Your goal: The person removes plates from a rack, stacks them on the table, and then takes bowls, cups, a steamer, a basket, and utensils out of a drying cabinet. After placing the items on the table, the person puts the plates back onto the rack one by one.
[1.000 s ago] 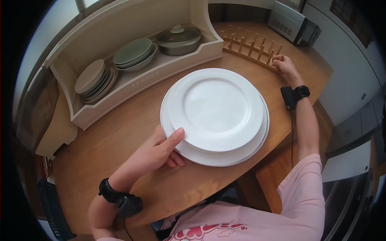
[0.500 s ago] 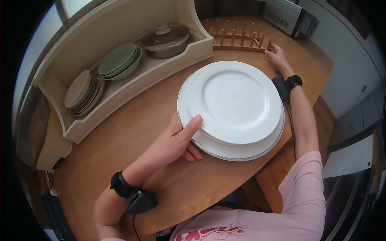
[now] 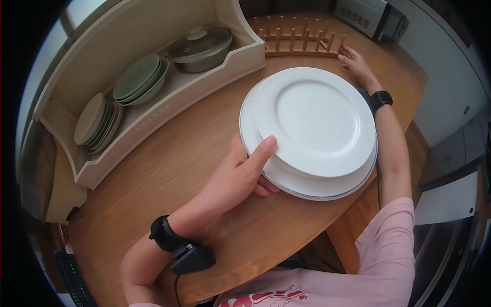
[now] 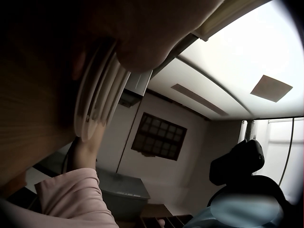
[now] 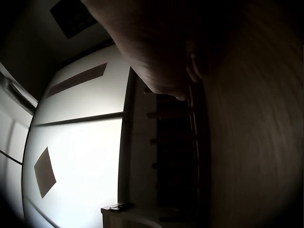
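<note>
A stack of white plates [image 3: 314,120], a smaller one on top of wider ones, is held by my left hand [image 3: 232,179] at its near left edge. The thumb lies over the top plate's rim and the fingers reach beneath the stack. Seen edge-on in the left wrist view, the plates [image 4: 97,102] sit one over another under the hand. Farther back on the right, my right hand [image 3: 359,68] grips the end of a wooden dish rack [image 3: 302,52] with upright pegs. In the right wrist view the rack's pegs [image 5: 168,115] stretch away from the fingertips.
At the left stands a cream shelf unit [image 3: 169,115] with stacked small plates [image 3: 94,123], green bowls [image 3: 138,79] and a lidded pot [image 3: 199,51]. A microwave [image 3: 365,19] is at the back right. The wooden table [image 3: 169,158] has a curved front edge.
The plates and left hand have shifted right in the head view, while the shelf slides left as the view turns. The rack, held by the right hand, has swung from slanting to nearly level.
</note>
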A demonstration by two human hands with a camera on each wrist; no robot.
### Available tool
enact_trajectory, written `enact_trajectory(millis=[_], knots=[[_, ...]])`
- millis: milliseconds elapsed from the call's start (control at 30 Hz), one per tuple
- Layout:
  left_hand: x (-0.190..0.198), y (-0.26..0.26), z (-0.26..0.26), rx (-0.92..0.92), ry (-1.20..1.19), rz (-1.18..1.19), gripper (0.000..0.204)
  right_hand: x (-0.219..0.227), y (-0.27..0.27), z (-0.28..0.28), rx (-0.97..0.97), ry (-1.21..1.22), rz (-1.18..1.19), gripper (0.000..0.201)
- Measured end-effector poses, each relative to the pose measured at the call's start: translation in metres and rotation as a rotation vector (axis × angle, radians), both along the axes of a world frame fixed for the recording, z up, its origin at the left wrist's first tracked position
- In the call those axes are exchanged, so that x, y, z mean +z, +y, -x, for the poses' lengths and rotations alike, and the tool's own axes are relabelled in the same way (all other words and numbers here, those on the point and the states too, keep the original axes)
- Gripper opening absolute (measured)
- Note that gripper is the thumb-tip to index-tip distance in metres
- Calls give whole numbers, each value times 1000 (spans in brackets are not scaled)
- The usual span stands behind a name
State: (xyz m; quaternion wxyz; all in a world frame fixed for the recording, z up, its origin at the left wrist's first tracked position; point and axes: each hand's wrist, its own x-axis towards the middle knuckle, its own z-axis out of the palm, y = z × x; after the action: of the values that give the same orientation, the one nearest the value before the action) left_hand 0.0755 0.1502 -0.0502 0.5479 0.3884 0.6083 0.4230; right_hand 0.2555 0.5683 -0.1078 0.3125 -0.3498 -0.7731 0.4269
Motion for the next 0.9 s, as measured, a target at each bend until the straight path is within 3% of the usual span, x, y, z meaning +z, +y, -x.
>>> enact_trajectory(millis=[500, 700, 767, 900], knots=[[-11, 5, -4, 63, -32, -72, 66, -1, 0, 0, 39, 40, -37, 75], [-10, 5, -7, 49, -31, -88, 66, 1, -3, -4, -18, 30, -89, 52], [-10, 5, -6, 45, -32, -90, 66, -1, 3, -5, -30, 52, -95, 31], [-5, 4, -5, 25, 1, -56, 70, 7, -8, -4, -25, 24, -98, 23]])
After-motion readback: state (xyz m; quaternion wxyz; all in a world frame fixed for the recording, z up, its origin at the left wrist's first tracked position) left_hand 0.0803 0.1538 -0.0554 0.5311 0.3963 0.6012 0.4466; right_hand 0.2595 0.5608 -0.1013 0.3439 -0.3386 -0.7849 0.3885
